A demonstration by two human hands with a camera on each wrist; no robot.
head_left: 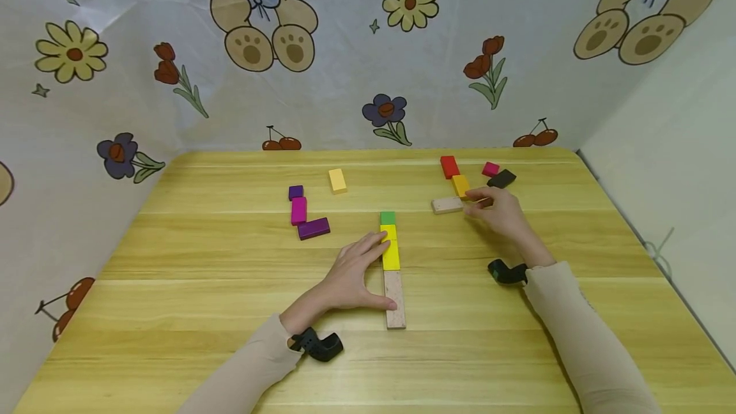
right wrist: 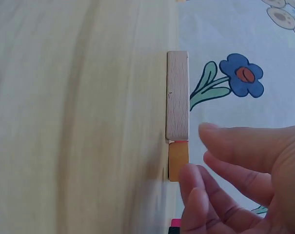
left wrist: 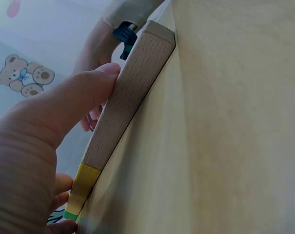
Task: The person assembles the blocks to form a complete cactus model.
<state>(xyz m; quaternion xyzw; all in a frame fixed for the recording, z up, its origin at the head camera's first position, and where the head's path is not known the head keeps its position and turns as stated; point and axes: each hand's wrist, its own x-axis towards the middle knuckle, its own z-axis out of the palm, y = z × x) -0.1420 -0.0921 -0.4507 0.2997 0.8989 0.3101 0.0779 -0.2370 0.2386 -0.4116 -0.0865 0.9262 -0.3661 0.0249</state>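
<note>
Beige wood block (head_left: 394, 287), yellow section (head_left: 391, 259) and green block (head_left: 388, 217) form 1 straight row at mid-bench (head_left: 201, 312), with the left hand (head_left: 355, 275) along its left side, thumb and fingers spread wide, thumb touching the wood and fingertips at the yellow. The right hand (head_left: 499, 214), fingers loosely bent and parted from the thumb, grasps nothing visible just beside a 2nd wood block (head_left: 446, 206) and an orange block (head_left: 459, 184). Farther out lie red (head_left: 450, 167), pink (head_left: 490, 168) and black (head_left: 502, 178) blocks right, and dark purple (head_left: 296, 192), magenta (head_left: 298, 211), purple (head_left: 313, 229) and pale yellow (head_left: 337, 181) blocks left.
</note>
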